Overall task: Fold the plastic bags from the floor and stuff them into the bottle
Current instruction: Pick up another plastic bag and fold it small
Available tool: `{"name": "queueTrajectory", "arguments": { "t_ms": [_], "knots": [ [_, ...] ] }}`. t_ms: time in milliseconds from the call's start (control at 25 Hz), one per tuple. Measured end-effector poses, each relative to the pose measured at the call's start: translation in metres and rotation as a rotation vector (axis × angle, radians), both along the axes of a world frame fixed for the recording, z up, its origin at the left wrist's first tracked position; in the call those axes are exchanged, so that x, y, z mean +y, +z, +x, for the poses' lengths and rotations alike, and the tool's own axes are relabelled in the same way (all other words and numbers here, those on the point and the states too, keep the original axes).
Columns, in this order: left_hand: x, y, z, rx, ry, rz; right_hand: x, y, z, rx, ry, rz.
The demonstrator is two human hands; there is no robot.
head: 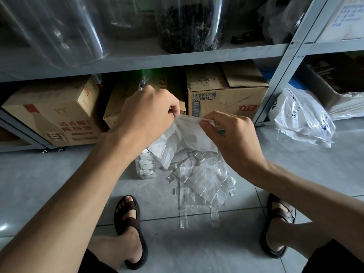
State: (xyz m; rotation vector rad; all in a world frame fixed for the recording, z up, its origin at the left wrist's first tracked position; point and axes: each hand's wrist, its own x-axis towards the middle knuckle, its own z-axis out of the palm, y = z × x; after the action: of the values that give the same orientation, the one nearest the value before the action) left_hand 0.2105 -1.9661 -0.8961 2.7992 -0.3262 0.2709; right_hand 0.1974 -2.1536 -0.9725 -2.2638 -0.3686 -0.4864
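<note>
– Floor point(49, 184) is serving as the work surface in front of the shelving point(177, 62). A pile of clear bags point(204, 184) is lying flat between the person's feet, probably to keep it within reach.
– And the one being worked?
– A white bag point(183, 140) is hanging above the pile, stretched by its top edge, likely to square it for a fold.
– Bottle?
– The bottle point(145, 168) is standing upright on the floor just left of the pile, partly hidden by the hanging bag. White folded pieces are showing inside.
– Hands?
– The left hand point(145, 113) and right hand point(232, 138) are holding the bag up, near each other. The left fingers point(174, 109) are curling tight, pinching the edge against the thumb. The right fingers point(208, 125) are pinching the same edge, the others loosely bent.
</note>
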Motion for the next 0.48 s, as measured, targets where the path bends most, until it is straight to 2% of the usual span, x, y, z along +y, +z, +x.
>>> {"name": "queueTrajectory", "arguments": {
  "t_ms": [480],
  "knots": [
    [-0.004,0.002,0.001,0.154,0.014,-0.163,0.015,0.006,-0.014,-0.075,0.17,-0.102]
  ]
}}
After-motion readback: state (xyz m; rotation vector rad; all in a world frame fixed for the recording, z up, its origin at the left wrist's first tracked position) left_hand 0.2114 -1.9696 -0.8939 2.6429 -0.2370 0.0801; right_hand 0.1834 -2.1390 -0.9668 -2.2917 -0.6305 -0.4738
